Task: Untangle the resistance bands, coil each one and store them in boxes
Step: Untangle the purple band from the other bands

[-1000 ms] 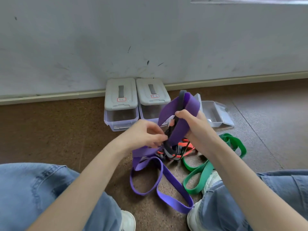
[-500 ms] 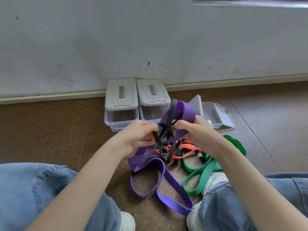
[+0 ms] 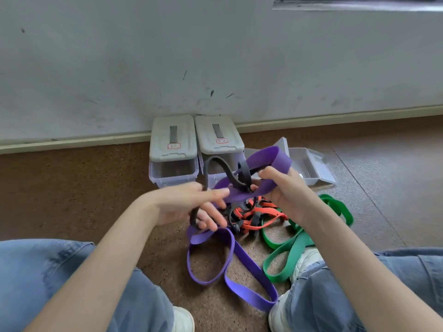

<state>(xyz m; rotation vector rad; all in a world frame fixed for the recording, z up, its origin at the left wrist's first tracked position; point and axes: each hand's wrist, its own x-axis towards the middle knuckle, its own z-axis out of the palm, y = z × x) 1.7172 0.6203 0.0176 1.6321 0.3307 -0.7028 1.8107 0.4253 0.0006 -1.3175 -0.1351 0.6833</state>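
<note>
While the person is sitting on the floor (image 3: 72,192) with both knees up, the two hands are working at a knot of bands held just above it. The left hand (image 3: 189,207) is holding the black band (image 3: 217,164): its grip is narrow, with the fingers curling around the thin strap, which is running down through the palm and arching up in a loop above the knuckles. The thumb is lying out along the purple band (image 3: 263,161), touching it. The right hand (image 3: 285,190) is gripping a raised loop of that purple band, thumb on top and fingers wrapping beneath, so its grip is closing fully on the strap. The black band is threading through this purple loop between the two hands. Below them the rest of the purple band is trailing in wide loops on the floor between the shoes. An orange band (image 3: 261,216), tangled with more black strap, is lying just under the right hand, and a green band (image 3: 294,250) is curving beside the right shoe. Two lidded boxes (image 3: 172,137) are standing side by side against the wall, and an open box (image 3: 309,164) is sitting to their right, partly hidden behind the purple loop.
</note>
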